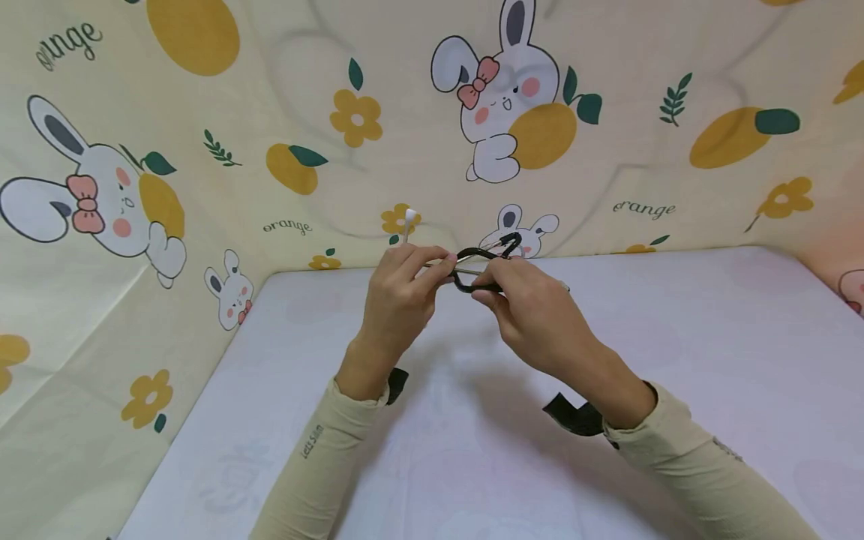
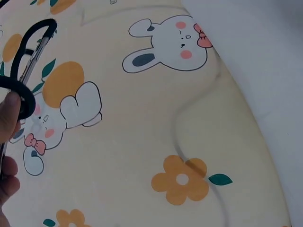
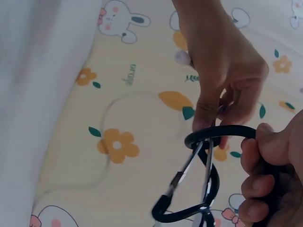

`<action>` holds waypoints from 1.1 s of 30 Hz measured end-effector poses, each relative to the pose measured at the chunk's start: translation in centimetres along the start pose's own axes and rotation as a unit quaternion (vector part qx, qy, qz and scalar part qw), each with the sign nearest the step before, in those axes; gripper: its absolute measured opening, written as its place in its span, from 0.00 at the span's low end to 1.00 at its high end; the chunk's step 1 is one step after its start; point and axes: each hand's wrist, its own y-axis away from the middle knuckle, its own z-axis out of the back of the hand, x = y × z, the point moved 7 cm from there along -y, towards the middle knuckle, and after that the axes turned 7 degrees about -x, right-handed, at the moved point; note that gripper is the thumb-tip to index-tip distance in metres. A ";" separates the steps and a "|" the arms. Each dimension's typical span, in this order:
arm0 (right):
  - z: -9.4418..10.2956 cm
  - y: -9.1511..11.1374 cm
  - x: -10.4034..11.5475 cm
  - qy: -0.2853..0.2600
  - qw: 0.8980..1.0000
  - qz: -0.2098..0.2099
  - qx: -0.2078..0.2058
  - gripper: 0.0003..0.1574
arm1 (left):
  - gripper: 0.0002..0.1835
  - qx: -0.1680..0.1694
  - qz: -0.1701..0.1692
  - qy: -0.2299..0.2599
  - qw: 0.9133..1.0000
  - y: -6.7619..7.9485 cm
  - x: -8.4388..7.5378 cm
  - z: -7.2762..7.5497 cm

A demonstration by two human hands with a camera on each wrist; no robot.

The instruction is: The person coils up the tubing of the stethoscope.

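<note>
Both hands hold one item between them, raised over the table's far edge: black looped tubing (image 1: 475,253) with thin metal rods (image 3: 207,172) running through its bends. My left hand (image 1: 403,289) pinches one end of a loop between thumb and fingers. A rounded white tip (image 1: 410,214) sticks up behind that hand. Curled fingers of my right hand (image 1: 540,311) grip the black part at the other side. In the right wrist view, the tubing (image 3: 227,131) arches from the left fingertips to the right fist. A bend of tubing (image 2: 28,97) lies by the left thumb in the left wrist view.
A white-covered table (image 1: 445,450) spreads beneath the arms. A cream cloth wall (image 1: 378,67) printed with rabbits, oranges and flowers stands behind and along the left side. Black straps (image 1: 574,416) hang at the wrists below the beige sleeves (image 1: 702,457).
</note>
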 end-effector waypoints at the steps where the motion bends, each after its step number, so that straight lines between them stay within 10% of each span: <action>1: 0.2 0.0 -0.1 0.000 1.000 -0.002 -0.004 0.06 | 0.08 0.008 -0.003 0.002 1.000 0.0 -0.2 -0.1; 14: 1.8 -0.3 -1.6 -0.019 0.999 -0.026 -0.004 0.04 | 0.13 0.067 -0.097 0.133 0.984 0.4 -3.0 -1.5; 24: 3.4 -1.0 -4.3 -0.111 0.993 0.004 0.028 0.11 | 0.15 0.044 -0.082 0.262 0.961 0.1 -3.7 -0.7; 33: 3.6 -1.3 -5.1 -0.196 0.978 -0.064 -0.033 0.08 | 0.17 0.008 -0.060 0.250 0.966 -0.6 -4.0 0.2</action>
